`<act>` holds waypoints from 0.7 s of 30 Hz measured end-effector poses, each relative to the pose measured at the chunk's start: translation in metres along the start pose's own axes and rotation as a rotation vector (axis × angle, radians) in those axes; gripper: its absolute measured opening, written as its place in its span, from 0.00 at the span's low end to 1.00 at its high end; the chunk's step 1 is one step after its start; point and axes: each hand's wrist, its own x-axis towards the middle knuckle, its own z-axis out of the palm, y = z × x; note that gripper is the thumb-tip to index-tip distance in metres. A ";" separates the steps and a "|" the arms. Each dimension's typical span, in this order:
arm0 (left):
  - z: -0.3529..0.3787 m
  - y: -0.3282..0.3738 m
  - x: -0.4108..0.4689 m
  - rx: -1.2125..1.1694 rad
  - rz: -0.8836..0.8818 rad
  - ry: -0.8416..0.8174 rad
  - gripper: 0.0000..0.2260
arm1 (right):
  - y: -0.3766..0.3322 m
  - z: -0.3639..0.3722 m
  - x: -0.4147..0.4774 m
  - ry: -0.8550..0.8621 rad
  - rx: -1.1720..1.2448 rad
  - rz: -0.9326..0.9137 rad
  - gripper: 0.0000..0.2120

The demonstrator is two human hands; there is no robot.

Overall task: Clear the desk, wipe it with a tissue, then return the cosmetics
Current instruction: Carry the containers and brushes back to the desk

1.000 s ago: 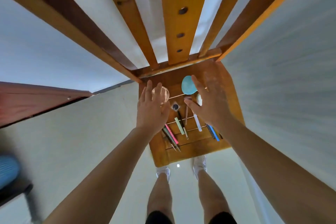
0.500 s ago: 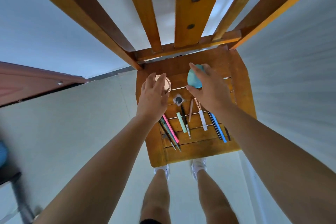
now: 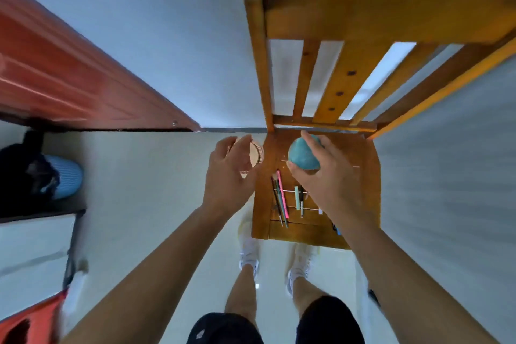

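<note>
Under the right hand [image 3: 329, 184]: underside of the round teal puff [image 3: 303, 155] and most of the slim cosmetic sticks [image 3: 282, 198] on the slatted wooden chair seat [image 3: 365, 176]; of a blue stick [image 3: 337, 230] only a tip shows. Fingers of the left hand [image 3: 229, 176] cover part of the round clear pinkish container [image 3: 255, 152], contents unreadable. The wooden chair back [image 3: 391, 14] is smeared, cut by top and right edges. The orange-red object [image 3: 25, 324] bottom-left is cut off, unidentifiable.
</note>
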 end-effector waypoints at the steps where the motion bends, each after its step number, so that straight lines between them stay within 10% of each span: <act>1: -0.028 0.003 -0.012 0.020 0.000 0.053 0.27 | -0.024 -0.009 0.002 -0.015 0.033 -0.033 0.35; 13: -0.316 -0.061 -0.161 -0.088 -0.257 0.753 0.26 | -0.376 -0.060 -0.037 -0.164 0.223 -0.819 0.31; 21: -0.471 -0.210 -0.347 0.002 -0.377 1.006 0.26 | -0.600 0.056 -0.175 -0.236 0.330 -1.177 0.31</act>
